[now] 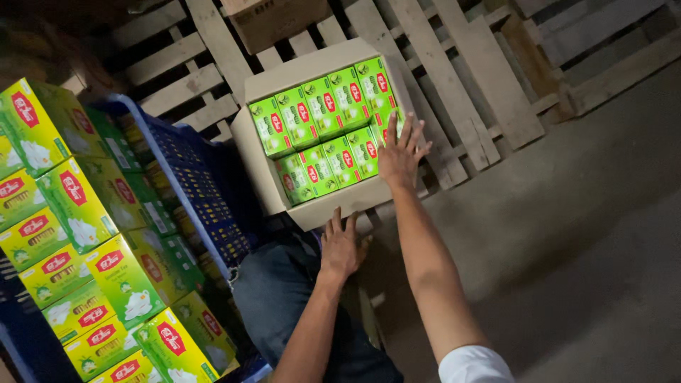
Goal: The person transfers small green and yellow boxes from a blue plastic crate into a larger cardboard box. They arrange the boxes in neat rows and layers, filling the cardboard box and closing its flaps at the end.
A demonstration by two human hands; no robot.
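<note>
An open cardboard carton [284, 181] sat ahead of you, resting on wooden pallets [461, 106]. It was packed with green boxes [323, 131] in two rows that ran along its long axis, which slanted from lower left to upper right in the view. The carton lay straight in front of both hands, tilted slightly toward you.

Your right hand [401, 152] was the farther forward of the two. It was open, fingers spread, pressed flat against the carton's right end, touching the last green boxes there. Your left hand [342, 248] was nearer to you, also open with fingers spread, its fingertips at the carton's near long wall. Neither hand gripped anything.

Your knee, in blue jeans [284, 298], was below the left hand. To the left stood a dark blue plastic crate [198, 184], and beside it a tall stack of the same green boxes [78, 248]. A brown cardboard box [273, 21] sat on the pallets beyond the carton. Grey concrete floor [567, 248] spread to the right.
</note>
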